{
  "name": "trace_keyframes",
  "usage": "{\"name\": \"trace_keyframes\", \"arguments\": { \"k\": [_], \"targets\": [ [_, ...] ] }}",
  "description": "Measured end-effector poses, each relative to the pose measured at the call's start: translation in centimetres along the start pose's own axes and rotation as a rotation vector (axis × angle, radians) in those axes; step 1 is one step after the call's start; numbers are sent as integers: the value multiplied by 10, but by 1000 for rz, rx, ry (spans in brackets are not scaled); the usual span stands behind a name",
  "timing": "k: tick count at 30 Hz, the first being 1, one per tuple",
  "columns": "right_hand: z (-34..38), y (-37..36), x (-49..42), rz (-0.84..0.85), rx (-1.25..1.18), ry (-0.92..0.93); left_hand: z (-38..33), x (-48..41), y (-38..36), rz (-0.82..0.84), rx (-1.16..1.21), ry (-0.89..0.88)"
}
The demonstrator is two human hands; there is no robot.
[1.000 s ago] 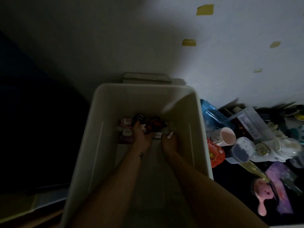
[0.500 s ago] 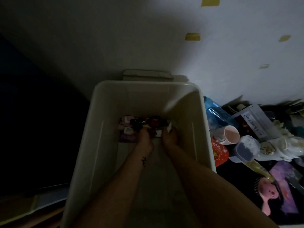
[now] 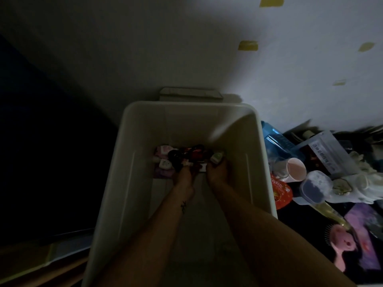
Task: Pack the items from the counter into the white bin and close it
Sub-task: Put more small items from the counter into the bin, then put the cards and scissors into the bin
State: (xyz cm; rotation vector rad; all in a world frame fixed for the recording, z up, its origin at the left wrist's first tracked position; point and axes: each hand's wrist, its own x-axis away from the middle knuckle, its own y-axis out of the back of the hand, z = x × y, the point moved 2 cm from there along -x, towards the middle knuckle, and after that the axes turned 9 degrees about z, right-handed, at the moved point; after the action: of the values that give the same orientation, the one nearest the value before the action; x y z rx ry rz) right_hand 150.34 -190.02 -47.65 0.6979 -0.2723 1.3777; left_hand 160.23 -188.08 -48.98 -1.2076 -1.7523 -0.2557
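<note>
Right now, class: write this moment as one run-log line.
left hand, right hand: inside white bin at small items, grip unclear | bin: open | unpacked beside bin: pink cup, pink hairbrush

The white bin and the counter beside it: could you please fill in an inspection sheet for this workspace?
Surface: dark counter right of the bin, crowded.
Job's things: white bin open, small items piled at its far end; pink cup, red packet, pink hairbrush and labelled clear box on the counter, not yet packed.
Clutter: flat pale piece behind the bin, possibly its lid; cannot tell.
Hands: both inside the bin; left hand in the pile, grip unclear; right hand pinches a pale item.
Cables: nothing seen.
Surroundings: white wall with yellow tape pieces; left side too dark to tell.
</note>
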Motion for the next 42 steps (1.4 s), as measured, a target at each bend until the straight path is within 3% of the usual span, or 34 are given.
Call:
{"name": "trace_keyframes", "arguments": {
  "k": [10, 14, 22, 37, 42],
  "targets": [
    [-5, 4, 21, 51, -10, 53, 5, 10, 7, -13, 7, 57],
    [-3, 8, 32, 39, -10, 87, 4, 20, 3, 74, -9, 46],
    [8, 19, 63, 60, -41, 156, 3, 55, 6, -39, -50, 23],
    [36, 50, 127, 169, -100, 232, -7, 131, -7, 154, -141, -54],
    [55, 78, 156, 168, -128, 392, -17, 164, -26, 248, -79, -129]
  ]
}}
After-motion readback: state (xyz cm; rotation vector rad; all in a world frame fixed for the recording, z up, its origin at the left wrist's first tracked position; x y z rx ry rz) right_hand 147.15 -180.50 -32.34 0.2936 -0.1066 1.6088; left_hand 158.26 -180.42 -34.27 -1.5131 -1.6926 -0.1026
